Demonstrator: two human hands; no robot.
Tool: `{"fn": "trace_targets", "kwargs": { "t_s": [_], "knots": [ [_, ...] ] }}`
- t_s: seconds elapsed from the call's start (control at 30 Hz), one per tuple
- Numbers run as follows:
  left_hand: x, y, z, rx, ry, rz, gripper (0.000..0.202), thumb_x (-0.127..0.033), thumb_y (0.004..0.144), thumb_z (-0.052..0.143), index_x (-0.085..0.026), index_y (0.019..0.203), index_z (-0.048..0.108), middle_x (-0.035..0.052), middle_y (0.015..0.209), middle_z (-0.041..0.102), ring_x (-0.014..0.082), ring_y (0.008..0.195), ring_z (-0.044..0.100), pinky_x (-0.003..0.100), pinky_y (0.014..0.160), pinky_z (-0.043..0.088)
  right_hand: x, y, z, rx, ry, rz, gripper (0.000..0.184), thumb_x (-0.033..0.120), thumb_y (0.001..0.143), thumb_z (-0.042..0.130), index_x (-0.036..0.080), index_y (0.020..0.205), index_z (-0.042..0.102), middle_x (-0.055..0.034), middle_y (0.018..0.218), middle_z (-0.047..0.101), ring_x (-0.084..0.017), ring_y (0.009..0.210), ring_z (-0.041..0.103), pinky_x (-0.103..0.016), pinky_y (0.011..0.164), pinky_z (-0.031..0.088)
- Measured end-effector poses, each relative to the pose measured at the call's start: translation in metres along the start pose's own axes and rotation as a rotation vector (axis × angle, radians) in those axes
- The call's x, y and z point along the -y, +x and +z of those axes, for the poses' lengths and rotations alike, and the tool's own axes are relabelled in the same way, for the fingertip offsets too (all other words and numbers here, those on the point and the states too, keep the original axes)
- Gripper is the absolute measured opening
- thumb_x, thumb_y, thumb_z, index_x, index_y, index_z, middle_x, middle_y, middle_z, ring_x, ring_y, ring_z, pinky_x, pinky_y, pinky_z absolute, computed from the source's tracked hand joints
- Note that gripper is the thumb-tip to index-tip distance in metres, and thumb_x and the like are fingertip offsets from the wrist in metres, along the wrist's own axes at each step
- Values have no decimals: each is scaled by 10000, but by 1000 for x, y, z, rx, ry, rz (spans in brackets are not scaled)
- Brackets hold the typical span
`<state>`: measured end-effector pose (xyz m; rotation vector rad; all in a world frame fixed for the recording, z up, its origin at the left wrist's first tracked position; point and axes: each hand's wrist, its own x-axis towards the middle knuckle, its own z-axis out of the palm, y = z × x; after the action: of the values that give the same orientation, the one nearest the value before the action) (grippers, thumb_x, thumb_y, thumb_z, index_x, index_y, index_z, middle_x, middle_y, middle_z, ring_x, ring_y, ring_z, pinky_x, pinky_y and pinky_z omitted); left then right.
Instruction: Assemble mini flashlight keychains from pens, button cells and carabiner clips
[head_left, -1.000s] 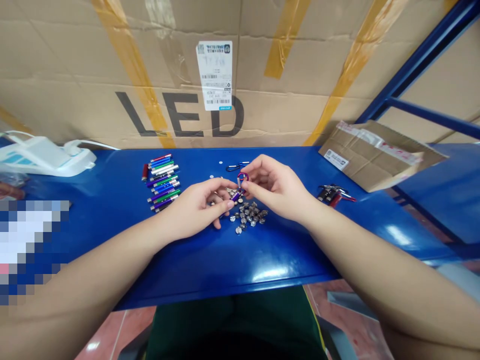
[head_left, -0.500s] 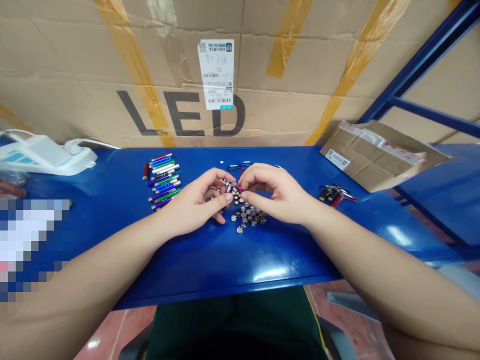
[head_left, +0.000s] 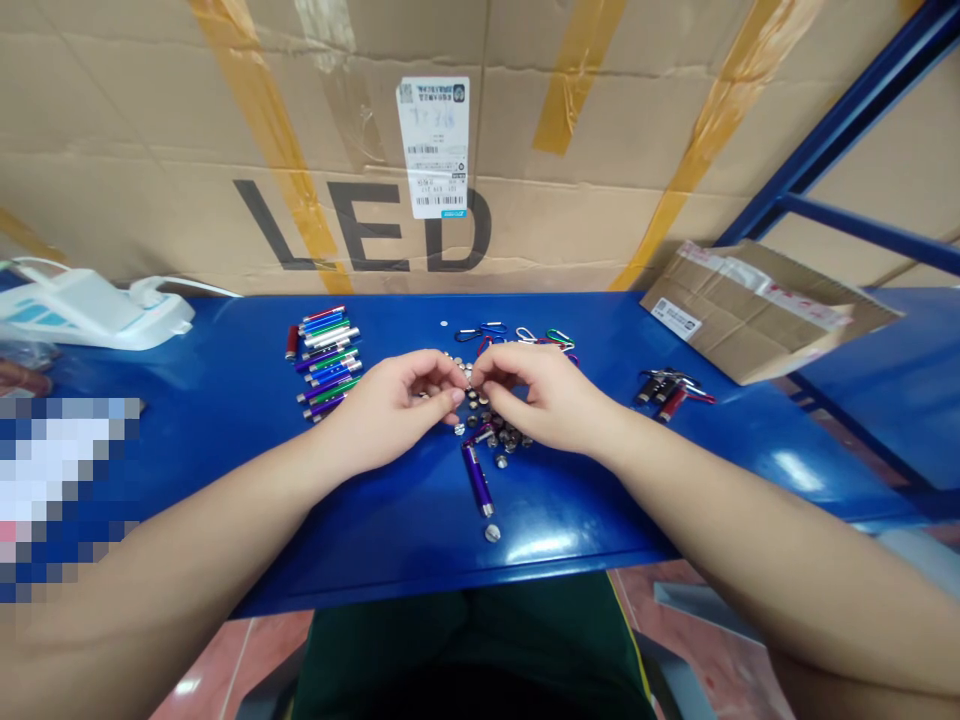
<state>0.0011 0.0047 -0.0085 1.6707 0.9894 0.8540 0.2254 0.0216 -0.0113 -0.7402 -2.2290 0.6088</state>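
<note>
My left hand hovers over a pile of small round silver caps, its fingers curled and the thumb and index tips a little apart. Opposite it, my right hand is bent the same way, fingertips near those of the left. I make out nothing held in either. Below the fingertips is a small purple metal tube, like a mini flashlight, with a purple carabiner at its upper end. One loose silver cap is just below the tube. My right hand partly covers the pile.
Several coloured metal tubes lie in a column at left. Coloured carabiners lie behind my right hand. Black and red tubes with clips are at right, near an open cardboard box. A white power strip stands far left.
The purple tube with its carabiner has left my fingers and is now below them, towards the table's front edge. A silver cap has appeared there too. My hands stay nearly in place.
</note>
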Motion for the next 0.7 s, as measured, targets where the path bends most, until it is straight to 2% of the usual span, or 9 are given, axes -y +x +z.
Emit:
{"fn": "trace_targets", "kwargs": {
  "t_s": [0.07, 0.13, 0.2, 0.27, 0.37, 0.43, 0.5, 0.57, 0.7],
  "knots": [
    [3, 1, -2, -45, 86, 12, 232, -363, 883, 734, -178, 1016, 693, 13, 874, 680, 160, 763, 689, 312, 752, 600, 2, 1, -6, -46, -141, -23, 146, 94, 904, 556, 167, 918, 681, -63, 906, 731, -186, 849, 652, -315, 804, 488],
    [5, 0, -4, -79, 200, 36, 236, -378, 894, 717, -183, 1026, 701, 29, 909, 678, 172, 792, 676, 329, 768, 587, 6, 0, -15, -19, -191, 0, 133, 117, 911, 582, 169, 919, 705, -71, 931, 743, -194, 870, 659, -322, 819, 487],
    [6, 0, -5, -90, 295, 74, 232, -386, 909, 703, -185, 1024, 711, 41, 927, 671, 183, 820, 663, 336, 779, 574, 13, -2, -26, 142, -107, 59, 114, 156, 930, 613, 178, 919, 725, -47, 894, 751, -172, 803, 664, -298, 765, 489],
    [4, -2, -7, -73, 354, 131, 216, -379, 932, 687, -189, 1029, 718, 40, 924, 662, 179, 813, 645, 321, 756, 555, 23, -6, -35, 399, 62, 139, 99, 223, 958, 654, 189, 937, 744, -5, 800, 738, -139, 690, 650, -257, 660, 478],
    [-3, -6, -9, 86, 446, 285, 154, -299, 979, 642, -200, 1044, 740, 41, 959, 675, 177, 871, 644, 307, 808, 535, 42, -13, -36, 692, 206, 194, 131, 319, 929, 777, 200, 984, 767, 40, 708, 698, -105, 603, 627, -215, 579, 447],
    [-9, -9, -11, 275, 512, 368, 190, -242, 998, 612, -222, 1107, 767, 48, 1039, 676, 185, 979, 648, 312, 905, 521, 54, -17, -28, 749, 129, 154, 189, 329, 870, 855, 211, 991, 771, 38, 736, 698, -104, 634, 628, -211, 584, 427],
    [-13, -11, -12, 425, 579, 386, 263, -211, 991, 617, -254, 1198, 774, 55, 1105, 648, 201, 1059, 634, 318, 962, 501, 64, -19, -17, 778, -34, 123, 148, 303, 867, 852, 211, 937, 761, 18, 776, 700, -116, 662, 606, -226, 573, 385],
    [-14, -13, -12, 494, 656, 375, 308, -205, 972, 645, -280, 1242, 773, 60, 1115, 616, 220, 1081, 616, 321, 961, 490, 71, -20, -7, 813, -180, 119, 72, 240, 912, 772, 197, 868, 736, -5, 780, 694, -124, 654, 574, -244, 567, 351],
    [-9, -13, -10, 507, 770, 366, 270, -214, 1003, 632, -277, 1217, 784, 62, 1073, 604, 234, 1064, 602, 318, 930, 474, 72, -23, -3, 850, -281, 125, 120, 142, 944, 652, 180, 841, 701, -33, 798, 710, -131, 654, 573, -261, 603, 369]
  ]
}}
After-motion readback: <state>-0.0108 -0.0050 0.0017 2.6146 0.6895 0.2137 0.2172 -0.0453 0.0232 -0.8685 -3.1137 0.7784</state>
